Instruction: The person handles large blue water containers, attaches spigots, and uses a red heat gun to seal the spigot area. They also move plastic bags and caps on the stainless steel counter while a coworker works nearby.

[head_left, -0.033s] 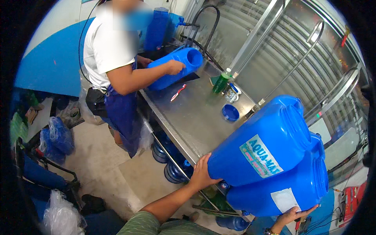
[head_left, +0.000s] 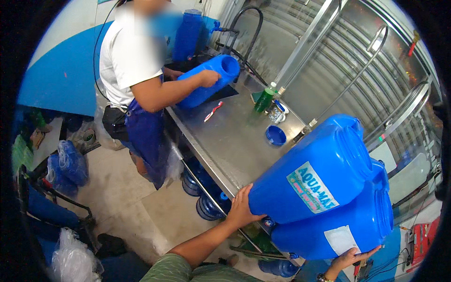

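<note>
Two blue plastic water jugs are side by side at the right end of the steel counter, tilted with their round necks toward the right. My left hand (head_left: 242, 207) is pressed against the base end of the upper jug (head_left: 300, 178), beside the counter's edge. Around the lower side of the second jug (head_left: 300, 239), my right hand (head_left: 353, 257) has its thumb near a pale label and its fingers along the underside. The upper jug carries a printed label and partly covers the second one.
Across the steel counter (head_left: 216, 141), a co-worker holds another blue jug (head_left: 202, 84). A red-and-white toothbrush (head_left: 213, 112), a green bottle (head_left: 264, 98), a mug (head_left: 278, 113) and a blue bowl (head_left: 276, 135) are on the counter. Round bottles (head_left: 209, 207) stand beneath it.
The co-worker's jug has shifted slightly to the left, together with the hand on it. My hands and the two jugs have hardly moved.
</note>
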{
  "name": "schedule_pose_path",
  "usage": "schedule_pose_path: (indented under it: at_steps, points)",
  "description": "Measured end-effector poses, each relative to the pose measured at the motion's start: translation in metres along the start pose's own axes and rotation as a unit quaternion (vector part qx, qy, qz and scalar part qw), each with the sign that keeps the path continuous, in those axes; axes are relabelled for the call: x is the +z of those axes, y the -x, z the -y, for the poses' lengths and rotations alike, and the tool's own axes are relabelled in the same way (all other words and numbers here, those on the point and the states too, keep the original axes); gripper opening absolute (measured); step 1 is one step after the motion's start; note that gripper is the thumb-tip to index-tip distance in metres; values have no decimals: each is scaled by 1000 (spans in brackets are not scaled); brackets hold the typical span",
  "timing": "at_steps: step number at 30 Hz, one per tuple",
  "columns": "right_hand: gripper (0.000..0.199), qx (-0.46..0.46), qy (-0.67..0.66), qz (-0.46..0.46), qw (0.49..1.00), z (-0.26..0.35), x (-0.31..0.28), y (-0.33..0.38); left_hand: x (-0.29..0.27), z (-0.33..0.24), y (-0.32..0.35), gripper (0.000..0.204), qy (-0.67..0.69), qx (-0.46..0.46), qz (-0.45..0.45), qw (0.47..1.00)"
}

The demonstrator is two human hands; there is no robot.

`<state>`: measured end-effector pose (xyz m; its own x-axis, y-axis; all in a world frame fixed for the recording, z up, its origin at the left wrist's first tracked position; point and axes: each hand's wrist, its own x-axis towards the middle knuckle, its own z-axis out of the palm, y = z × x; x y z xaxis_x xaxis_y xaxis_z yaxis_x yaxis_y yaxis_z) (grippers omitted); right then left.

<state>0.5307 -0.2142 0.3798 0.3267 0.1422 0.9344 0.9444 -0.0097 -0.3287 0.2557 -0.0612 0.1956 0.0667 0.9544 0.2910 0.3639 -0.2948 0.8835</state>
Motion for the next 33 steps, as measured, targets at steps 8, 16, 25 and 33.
schedule_pose_path:
  at_steps: [8, 16, 25, 33]
  points:
    - [92, 5, -79, 30, 996, 12, 8, 11, -9, 0, -10, 118, -18, 37, -21, 999]
    - [76, 140, -312, 18, 940, 14, 4, 24, 0, 2, -9, 119, -36, 25, -12, 999]
    - [68, 368, -417, 31, 831, -66, 6, 34, -4, -5, -10, 118, -37, 17, -13, 999]
    - [68, 484, -375, -36, 790, -79, 13, 58, 3, 3, -9, 116, -25, 35, -10, 999]
